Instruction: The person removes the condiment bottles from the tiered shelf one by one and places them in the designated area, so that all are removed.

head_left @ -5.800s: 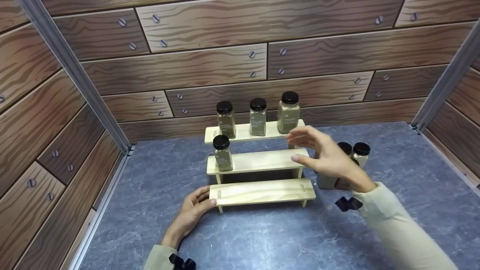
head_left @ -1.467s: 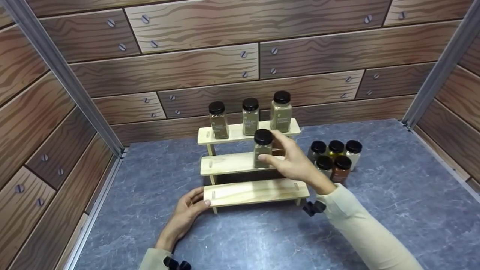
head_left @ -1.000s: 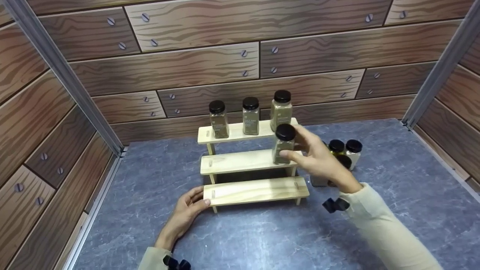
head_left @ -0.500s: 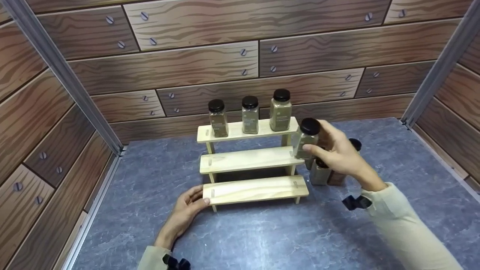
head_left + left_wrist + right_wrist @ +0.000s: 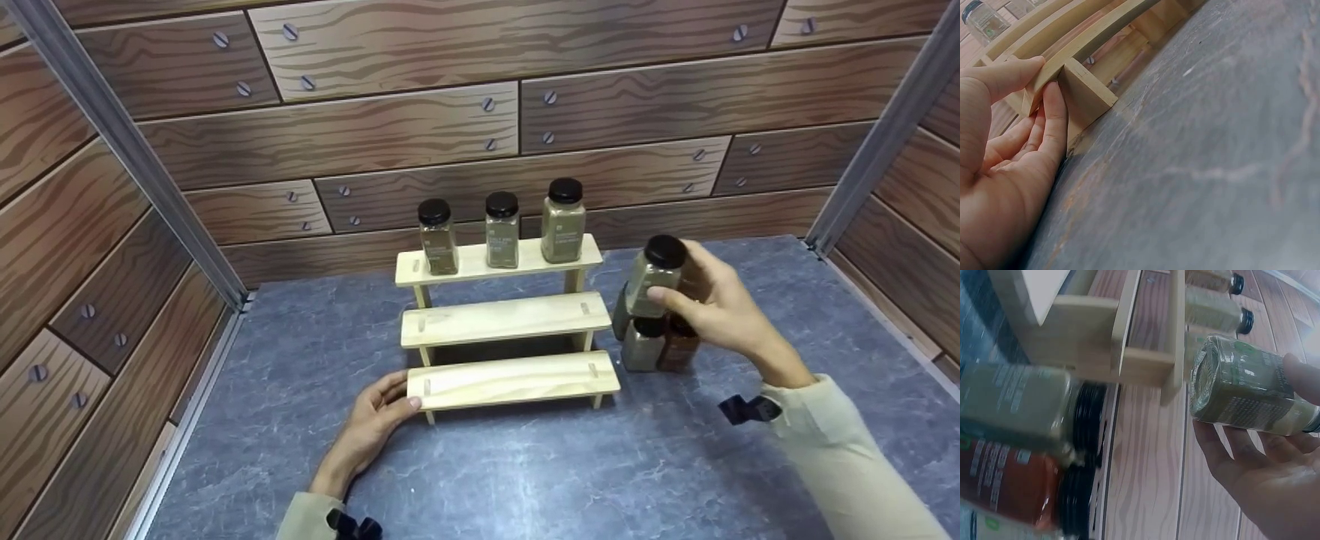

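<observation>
Right hand: thumb on the near side, fingers curled round the far side, closed to the width of one square glass jar with a black lid. Said jar is off any surface, to the right of the wooden rack, above the standing jars there, lid uppermost and leaning a little; its base is bare in the right wrist view. The side grip presumably serves to leave that base free for standing. Left hand: pinching the left end of the rack's lowest shelf, thumb on top, fingers beneath, likely to steady a light frame. Rack: three stepped shelves on the tabletop, the rear one highest, an arrangement that seems meant to let back items show over front ones. On the top shelf: three black-lidded jars, upright and spaced apart, labels facing forward, probably for reading. Just right of the rack: a close group on the tabletop, including a grey-green jar and a red-brown jar; the rest are partly hidden by the right hand and its jar.
</observation>
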Demonstrator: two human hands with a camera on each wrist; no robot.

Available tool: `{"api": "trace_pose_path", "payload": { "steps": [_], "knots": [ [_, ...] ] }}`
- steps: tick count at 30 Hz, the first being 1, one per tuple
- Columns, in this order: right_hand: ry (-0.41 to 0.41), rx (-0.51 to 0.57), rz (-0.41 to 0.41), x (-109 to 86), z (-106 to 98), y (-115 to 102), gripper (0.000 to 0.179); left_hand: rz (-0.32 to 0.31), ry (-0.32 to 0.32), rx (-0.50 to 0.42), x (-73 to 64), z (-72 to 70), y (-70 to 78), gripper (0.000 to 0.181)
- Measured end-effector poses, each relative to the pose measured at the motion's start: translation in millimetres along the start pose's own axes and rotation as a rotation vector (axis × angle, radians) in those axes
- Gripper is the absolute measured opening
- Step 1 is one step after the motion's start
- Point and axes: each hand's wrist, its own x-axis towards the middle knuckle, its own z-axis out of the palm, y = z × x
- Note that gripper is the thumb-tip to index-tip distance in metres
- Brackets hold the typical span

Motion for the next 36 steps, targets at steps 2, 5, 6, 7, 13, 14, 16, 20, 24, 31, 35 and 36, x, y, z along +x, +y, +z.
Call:
{"api": "trace_pose_path", "payload": {
  "steps": [2,5,6,7,13,14,16,20,24,31,35,36],
  "knots": [
    [0.018,0.003,0.006,-2.0,-5.5,1.7,0.054,-0.001,-0.002,-0.003,0.1,0.4,0.3,0.068],
    [0.04,0.05,-0.002,-4.2,-12.2,4.9,0.054,0.002,-0.001,-0.001,0.0,0.6,0.2,0.068],
    [0.043,0.059,-0.007,-4.7,-14.3,5.9,0.054,0.003,0.003,0.0,0.0,0.6,0.0,0.068],
    [0.046,0.065,-0.012,-5.3,-16.4,6.7,0.053,0.004,0.006,0.001,0.0,0.5,-0.1,0.068],
    [0.08,0.044,-0.017,-9.9,-29.4,10.9,0.054,0.004,0.009,-0.002,-0.3,-0.3,-0.2,0.069],
    [0.085,0.04,-0.014,-11.1,-31.7,11.7,0.054,0.005,0.008,-0.001,-0.3,-0.7,-0.4,0.069],
    [0.088,0.04,-0.011,-13.4,-36.0,13.4,0.054,0.011,-0.005,0.0,-0.1,-1.1,-0.6,0.069],
    [0.097,0.054,-0.004,-18.3,-43.5,18.5,0.054,0.026,-0.026,0.001,0.3,-1.7,-1.5,0.068],
    [0.102,0.073,-0.006,-23.5,-49.8,25.3,0.054,0.027,-0.025,-0.001,0.5,-1.4,-1.2,0.067],
    [0.109,0.047,-0.005,-33.8,-61.1,34.7,0.052,0.017,-0.01,-0.004,0.6,-0.4,-0.2,0.067],
    [0.115,0.03,0.001,-38.1,-65.4,38.7,0.052,0.008,-0.002,-0.009,0.9,-0.6,-0.8,0.067],
    [0.115,0.027,0.002,-39.1,-66.1,39.7,0.052,0.007,-0.003,-0.007,1.1,-0.8,-0.9,0.068]
  ]
}}
